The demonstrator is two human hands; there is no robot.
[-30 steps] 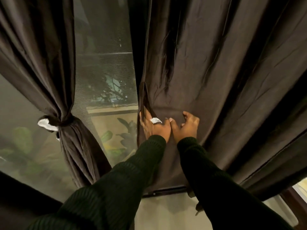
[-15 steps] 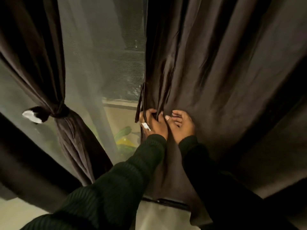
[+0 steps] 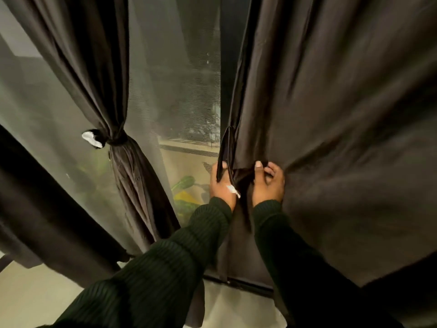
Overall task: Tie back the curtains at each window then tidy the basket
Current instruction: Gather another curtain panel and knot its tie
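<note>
Two arms in dark green ribbed sleeves (image 3: 165, 268) reach up from the bottom of the view. The left hand (image 3: 222, 183) curls around the inner edge of the big dark brown cloth curtain (image 3: 331, 138), with a small white piece on its back. The right hand (image 3: 268, 183), just beside it at 3 o'clock, pinches a bunch of the same cloth. Farther off, at 9 o'clock, the other dark brown curtain (image 3: 99, 67) hangs tied at its middle with a dark band (image 3: 117, 139). Behind is the mesh window (image 3: 175, 91).

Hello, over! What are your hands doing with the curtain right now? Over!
Left hand and right hand both gripping right curtain, bunching its edge. Left curtain already tied. Nothing blocking.
</note>
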